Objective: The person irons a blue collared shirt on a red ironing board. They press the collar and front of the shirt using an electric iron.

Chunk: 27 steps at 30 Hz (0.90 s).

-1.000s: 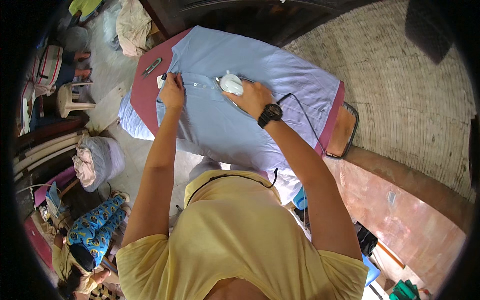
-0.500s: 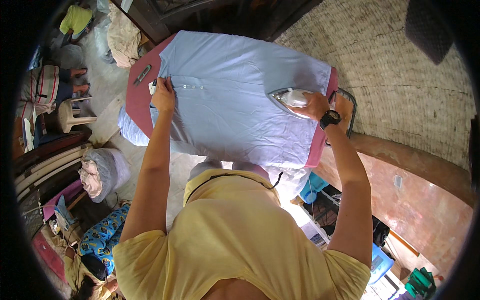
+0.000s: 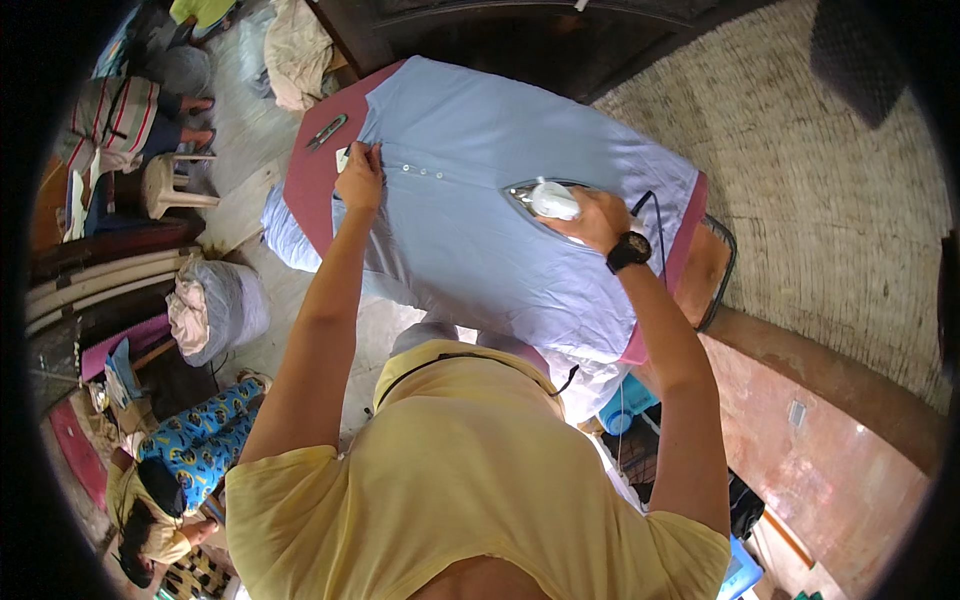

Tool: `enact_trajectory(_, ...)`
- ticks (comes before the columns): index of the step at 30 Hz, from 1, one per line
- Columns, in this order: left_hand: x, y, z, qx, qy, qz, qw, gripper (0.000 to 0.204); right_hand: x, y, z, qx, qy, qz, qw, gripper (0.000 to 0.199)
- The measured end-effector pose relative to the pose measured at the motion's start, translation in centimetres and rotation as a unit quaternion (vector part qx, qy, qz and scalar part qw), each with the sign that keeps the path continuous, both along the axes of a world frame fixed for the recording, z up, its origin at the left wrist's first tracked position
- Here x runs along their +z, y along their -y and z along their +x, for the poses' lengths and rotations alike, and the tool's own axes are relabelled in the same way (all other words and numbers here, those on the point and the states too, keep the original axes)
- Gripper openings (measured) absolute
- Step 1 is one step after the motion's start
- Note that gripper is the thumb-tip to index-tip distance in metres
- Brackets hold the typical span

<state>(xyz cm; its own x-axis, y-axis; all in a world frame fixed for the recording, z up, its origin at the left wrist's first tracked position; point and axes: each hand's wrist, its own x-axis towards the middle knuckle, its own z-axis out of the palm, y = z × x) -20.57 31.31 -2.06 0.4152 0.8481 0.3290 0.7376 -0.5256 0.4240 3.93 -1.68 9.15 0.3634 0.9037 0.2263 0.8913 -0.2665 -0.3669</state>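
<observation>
A light blue shirt [image 3: 480,230] with a short row of white buttons lies spread over a maroon ironing board [image 3: 315,165]. My right hand [image 3: 597,220] is closed round the handle of a white iron [image 3: 552,201], whose soleplate rests on the middle-right of the cloth, its tip toward the left. A dark cord [image 3: 655,215] runs off behind my wrist. At the collar end, my left hand [image 3: 360,180] pinches the shirt's edge beside a small white tag [image 3: 342,160]. Green thread snips [image 3: 327,131] lie on the bare board beyond that hand.
A woven mat [image 3: 800,200] covers the area at the right, beside a low reddish wall [image 3: 770,390]. A plastic stool [image 3: 175,185] and a stuffed bag [image 3: 220,305] stand at left. Two people sit on the left, one in patterned blue trousers [image 3: 205,440].
The iron has slid leftward along the shirt, with my right hand still on it. My left hand keeps its hold at the collar end. The whole view has shifted and turned slightly.
</observation>
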Motion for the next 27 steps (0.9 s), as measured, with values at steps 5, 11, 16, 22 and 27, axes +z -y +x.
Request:
enact_trajectory(5, 0.3, 0.3, 0.1, 0.006, 0.014, -0.001, 1.0, 0.028, 0.4, -6.0, -3.2, 0.015, -0.008, -0.06, 0.998, 0.059)
enact_trajectory(11, 0.5, 0.4, -0.1, 0.013, 0.014, -0.004, 1.0, 0.027, 1.7, -10.4, -5.4, -0.028, -0.008, -0.113, 0.993, 0.063)
enact_trajectory(16, 0.8, 0.6, 0.2, 0.006, 0.02, -0.004, 1.0, 0.025, 2.2, -11.6, -5.9, -0.032, -0.002, -0.126, 0.992, 0.064)
enact_trajectory(22, 0.7, -0.2, -0.2, -0.044, -0.004, 0.105, 0.993, 0.017, 2.6, -10.9, -5.8, -0.033, -0.014, -0.14, 0.99, 0.06)
enact_trajectory(27, 3.2, -0.8, 0.5, -0.163, 0.001, 0.111, 0.98, 0.017, 1.3, -7.2, -4.2, -0.056, -0.005, -0.15, 0.987, 0.058)
